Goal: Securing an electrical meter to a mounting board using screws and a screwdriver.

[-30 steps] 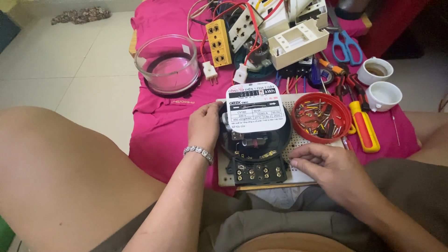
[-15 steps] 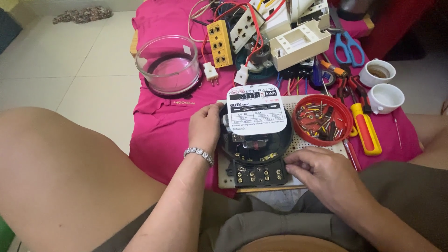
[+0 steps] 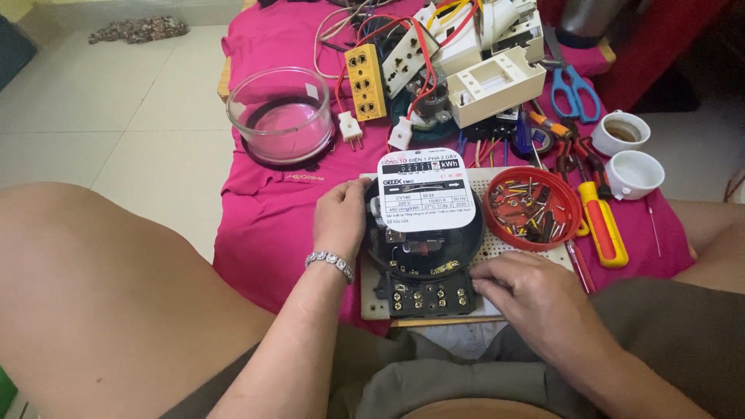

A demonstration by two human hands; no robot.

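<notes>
Head view: electric meter [image 3: 423, 233] sits on a white perforated board [image 3: 497, 180], on the pink-clothed desk [image 3: 264, 209]. Left hand [image 3: 339, 217] clasps its left rim; right hand [image 3: 528, 291], curled, touches the terminal block [image 3: 423, 293]. Likely rigid, fairly heavy; hold by the round black body.

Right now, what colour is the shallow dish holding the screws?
Red; the dish shows best in the head view.
</notes>
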